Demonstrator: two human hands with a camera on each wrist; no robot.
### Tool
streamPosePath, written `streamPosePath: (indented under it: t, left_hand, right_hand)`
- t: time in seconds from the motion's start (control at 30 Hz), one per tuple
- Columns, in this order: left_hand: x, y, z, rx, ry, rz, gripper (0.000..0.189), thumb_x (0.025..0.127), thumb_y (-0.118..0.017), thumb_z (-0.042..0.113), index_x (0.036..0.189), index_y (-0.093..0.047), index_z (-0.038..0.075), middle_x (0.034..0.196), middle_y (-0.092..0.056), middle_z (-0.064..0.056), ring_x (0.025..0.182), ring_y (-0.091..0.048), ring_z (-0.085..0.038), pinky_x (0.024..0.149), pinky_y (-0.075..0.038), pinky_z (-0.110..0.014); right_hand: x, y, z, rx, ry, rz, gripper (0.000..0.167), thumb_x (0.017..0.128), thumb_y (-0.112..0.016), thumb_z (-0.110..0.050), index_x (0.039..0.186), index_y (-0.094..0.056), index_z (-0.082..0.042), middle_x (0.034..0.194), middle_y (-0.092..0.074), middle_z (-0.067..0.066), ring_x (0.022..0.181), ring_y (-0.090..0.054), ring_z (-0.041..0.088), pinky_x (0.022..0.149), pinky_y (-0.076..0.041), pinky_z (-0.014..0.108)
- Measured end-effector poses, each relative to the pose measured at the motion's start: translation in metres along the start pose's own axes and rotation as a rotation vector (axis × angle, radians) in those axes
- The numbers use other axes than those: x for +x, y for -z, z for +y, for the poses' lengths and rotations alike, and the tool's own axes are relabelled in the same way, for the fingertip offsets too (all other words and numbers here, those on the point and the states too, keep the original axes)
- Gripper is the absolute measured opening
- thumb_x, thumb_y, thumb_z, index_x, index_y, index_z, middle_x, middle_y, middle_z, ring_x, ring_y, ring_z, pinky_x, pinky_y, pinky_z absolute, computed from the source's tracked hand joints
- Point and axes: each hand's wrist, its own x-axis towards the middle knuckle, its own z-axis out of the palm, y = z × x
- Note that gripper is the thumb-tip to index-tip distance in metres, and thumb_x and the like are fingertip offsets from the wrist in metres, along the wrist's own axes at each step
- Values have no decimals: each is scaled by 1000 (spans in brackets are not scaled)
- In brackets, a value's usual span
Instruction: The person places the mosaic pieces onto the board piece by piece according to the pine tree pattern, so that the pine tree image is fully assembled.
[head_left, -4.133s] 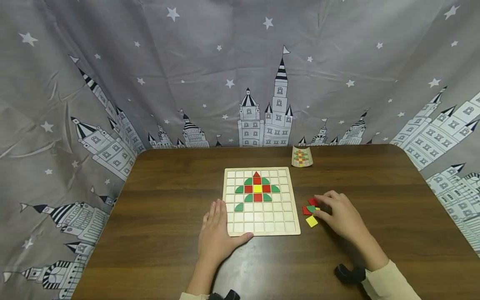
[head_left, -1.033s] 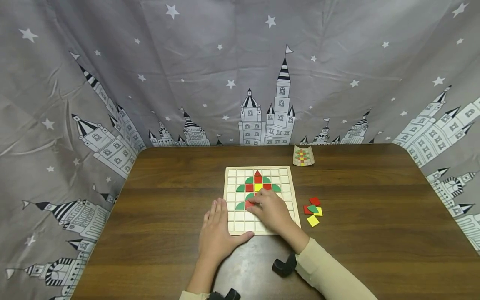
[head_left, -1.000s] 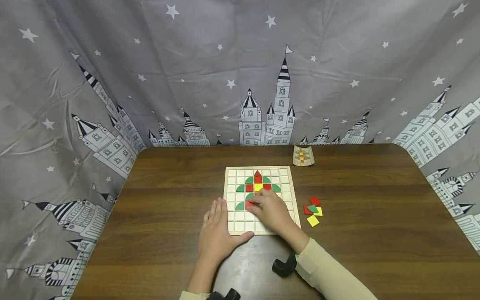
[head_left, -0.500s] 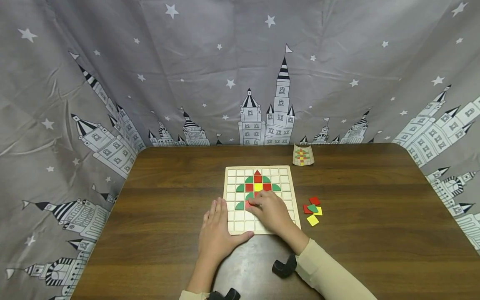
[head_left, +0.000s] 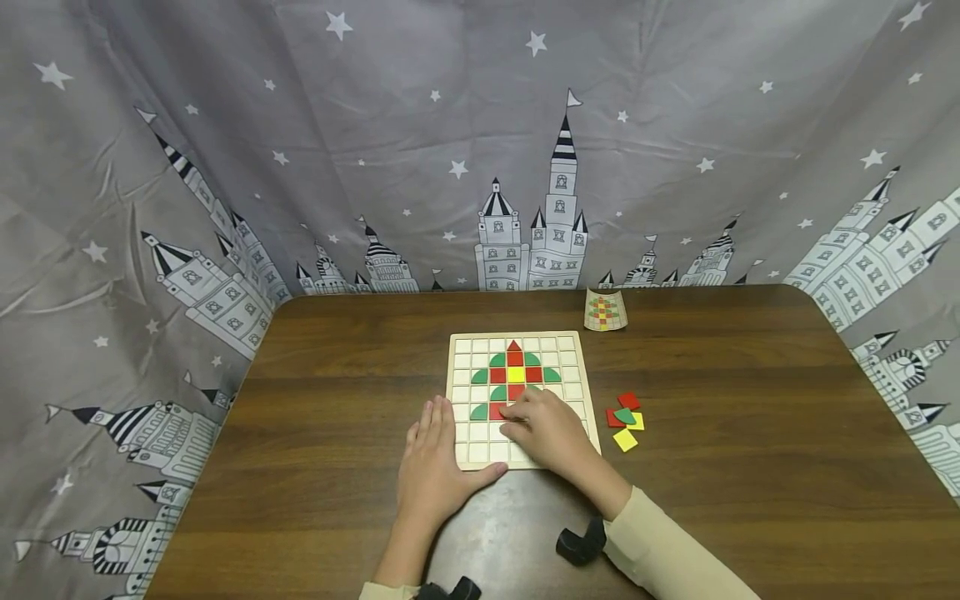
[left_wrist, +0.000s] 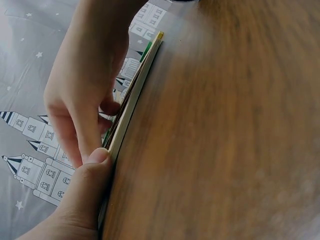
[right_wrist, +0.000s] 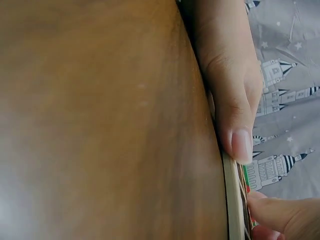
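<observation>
A wooden grid board (head_left: 569,392) lies on the table, with red, green and yellow tiles making a tree-like figure. My left hand (head_left: 438,475) rests along its left edge, fingers straight and thumb at the near edge. One red square tile (head_left: 496,412) sits in a cell beside a green quarter-round tile (head_left: 479,412). My right hand (head_left: 553,432) is over the board, its index fingertip at the right side of that red square. The thumb stands a little apart from the index finger. Behind the right hand, a green tile (head_left: 533,387) is partly hidden.
Right of the board lie several loose tiles: red squares (head_left: 628,402), yellow squares (head_left: 625,440) and a green quarter-round piece (head_left: 624,415). A curved pattern card (head_left: 605,310) stands at the table's (head_left: 352,400) far edge. A grey castle-print curtain (head_left: 405,108) hangs behind.
My right hand came from the loose tiles to the board with a red square. The square now lies in its cell, the fingers slightly to the right and parted from their pinch. The left hand stayed.
</observation>
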Motion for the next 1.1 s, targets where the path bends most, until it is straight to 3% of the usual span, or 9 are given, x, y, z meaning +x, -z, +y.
streamPosePath:
  t: [0.17, 0.4, 0.7, 0.9, 1.1]
  left_hand:
    - [0, 0, 0, -9, 2, -3, 134, 65, -55, 92, 158, -18, 4, 166, -18, -12, 155, -15, -26, 124, -21, -47]
    - [-1, 0, -1, -20, 6, -2, 134, 64, -56, 92, 158, -18, 4, 166, -19, -12, 155, -16, -27, 124, -22, -48]
    - [-1, 1, 0, -27, 5, -4, 134, 65, -56, 92, 158, -18, 5, 166, -19, -11, 155, -16, -27, 123, -22, -49]
    - [-2, 2, 0, -27, 2, 1, 134, 64, -58, 91, 158, -18, 4, 166, -20, -12, 155, -17, -28, 123, -23, -50]
    - [-1, 2, 0, -30, 1, -1, 133, 65, -59, 90, 158, -18, 4, 166, -20, -12, 155, -17, -28, 123, -23, -50]
  right_hand:
    - [-13, 12, 12, 4, -28, 26, 29, 85, -78, -31, 113, -77, -21, 83, -62, -13, 75, -46, 8, 60, -39, 23]
    - [-40, 37, 40, -13, -106, 73, 33, 83, -81, -31, 113, -76, -18, 88, -65, -10, 81, -48, 10, 67, -41, 27]
    - [-81, 67, 72, -106, -158, 134, 33, 80, -83, -32, 109, -76, -17, 94, -70, -7, 77, -46, 10, 60, -37, 23]
    - [-102, 74, 83, -169, -184, 139, 34, 75, -86, -36, 99, -77, -15, 93, -71, -5, 78, -50, 10, 61, -41, 24]
    - [-108, 74, 87, -195, -205, 133, 37, 72, -86, -42, 97, -77, -15, 93, -71, -4, 78, -54, 14, 62, -44, 28]
